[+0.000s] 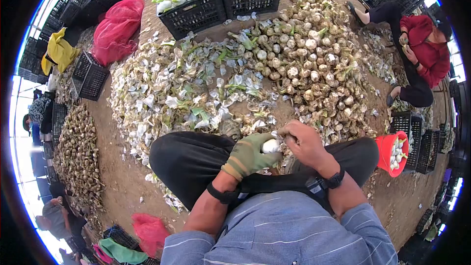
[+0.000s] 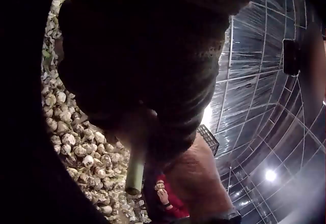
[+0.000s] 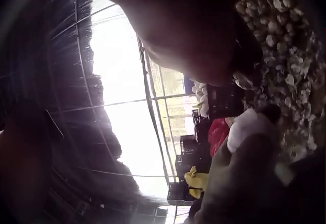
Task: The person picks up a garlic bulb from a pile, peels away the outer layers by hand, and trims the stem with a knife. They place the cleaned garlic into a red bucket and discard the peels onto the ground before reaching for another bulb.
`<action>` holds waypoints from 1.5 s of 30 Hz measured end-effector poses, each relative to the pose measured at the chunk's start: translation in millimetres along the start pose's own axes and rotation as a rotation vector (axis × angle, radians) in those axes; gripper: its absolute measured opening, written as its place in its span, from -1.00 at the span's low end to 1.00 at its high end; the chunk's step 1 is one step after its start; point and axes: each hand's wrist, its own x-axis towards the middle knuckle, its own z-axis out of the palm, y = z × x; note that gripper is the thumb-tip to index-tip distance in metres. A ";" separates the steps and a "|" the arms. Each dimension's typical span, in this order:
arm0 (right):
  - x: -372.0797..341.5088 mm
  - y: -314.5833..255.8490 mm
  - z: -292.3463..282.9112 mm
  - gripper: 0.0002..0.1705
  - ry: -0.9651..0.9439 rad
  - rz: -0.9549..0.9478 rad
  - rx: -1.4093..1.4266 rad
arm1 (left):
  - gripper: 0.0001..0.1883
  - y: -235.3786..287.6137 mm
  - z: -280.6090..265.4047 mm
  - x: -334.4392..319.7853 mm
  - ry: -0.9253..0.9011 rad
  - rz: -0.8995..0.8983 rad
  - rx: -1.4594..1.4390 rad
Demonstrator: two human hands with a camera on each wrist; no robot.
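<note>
Brown floor (image 1: 117,176) spreads under everything. Nearest me, the gloved left hand (image 1: 252,154) curls its fingers and thumb around a white bulb (image 1: 271,145), between the seated person's knees. Right beside it, the bare right hand (image 1: 308,146) has its fingers bent and drawn together; I cannot tell whether they pinch anything. A red bucket (image 1: 380,158) of bulbs sits by the right knee. Beyond lie peelings (image 1: 162,93) and a garlic heap (image 1: 319,59), with someone in red (image 1: 428,51) off to the right and two filled crates (image 1: 194,17) farther out.
</note>
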 end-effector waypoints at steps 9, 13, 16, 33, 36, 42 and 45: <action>-2.4 -16.0 -0.2 -0.40 -0.076 0.098 0.014 | -0.57 -22.3 -0.5 6.2 0.144 -0.198 -0.399; 0.7 -7.5 22.3 -0.54 0.037 -0.032 -0.150 | -0.46 -13.4 4.8 7.0 0.161 -0.021 -0.275; -2.3 -3.7 25.7 -0.69 0.189 0.049 0.008 | -0.37 -31.0 19.0 15.2 0.208 -0.056 -0.326; 252.3 28.4 -127.9 -0.80 0.503 0.204 0.720 | -0.72 -17.4 27.7 36.2 0.251 -0.212 -0.707; 195.0 123.8 -117.3 -0.76 0.383 0.383 0.430 | -0.69 -8.2 21.7 38.2 0.266 -0.173 -0.526; 77.1 244.8 -91.1 -0.71 0.201 0.562 -0.493 | -0.69 -14.7 26.7 47.9 0.207 -0.283 -0.583; 64.7 261.1 -77.9 -0.72 0.148 0.503 -0.642 | -0.69 -22.1 29.6 56.5 0.166 -0.295 -0.486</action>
